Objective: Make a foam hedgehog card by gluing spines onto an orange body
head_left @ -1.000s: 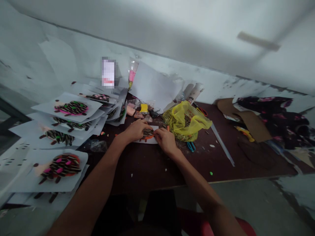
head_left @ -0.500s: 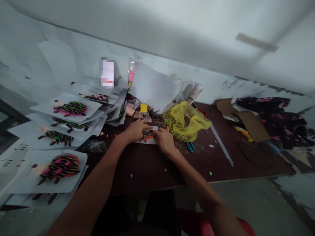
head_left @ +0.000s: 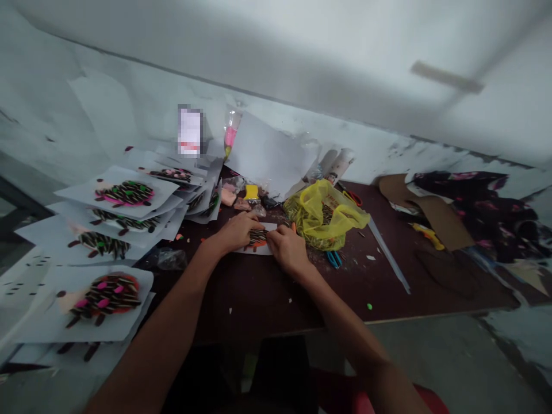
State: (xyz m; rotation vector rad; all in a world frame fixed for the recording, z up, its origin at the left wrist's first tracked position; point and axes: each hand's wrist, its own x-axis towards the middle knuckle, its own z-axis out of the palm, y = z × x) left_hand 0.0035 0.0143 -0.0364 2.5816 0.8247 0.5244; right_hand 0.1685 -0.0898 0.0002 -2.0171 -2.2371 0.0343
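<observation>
A small white sheet (head_left: 272, 248) lies on the dark table, bearing a hedgehog figure (head_left: 257, 237) of dark sticks over orange clay. My left hand (head_left: 238, 231) rests along the sheet's left side, fingers stretched over the figure's upper edge. At the right edge my right hand (head_left: 290, 246) has its fingers pinched together against the figure; whatever is between the fingertips is hidden. An orange piece (head_left: 294, 227) shows just behind the right knuckles, and I cannot tell whether the hand holds it. Close by on the right stands a yellow plastic bag (head_left: 330, 221) of thin sticks.
Stacked sheets with hedgehog pictures (head_left: 125, 192) fill the left side. Bagged clay, including a yellow block (head_left: 252, 192), lies behind my hands. Blue-handled scissors (head_left: 333, 259), a clear strip (head_left: 390, 256) and a yellow cutter (head_left: 426, 235) lie to the right.
The view has shifted very slightly. My hands stay at the sheet, with only a small movement of the right fingers over the figure.
</observation>
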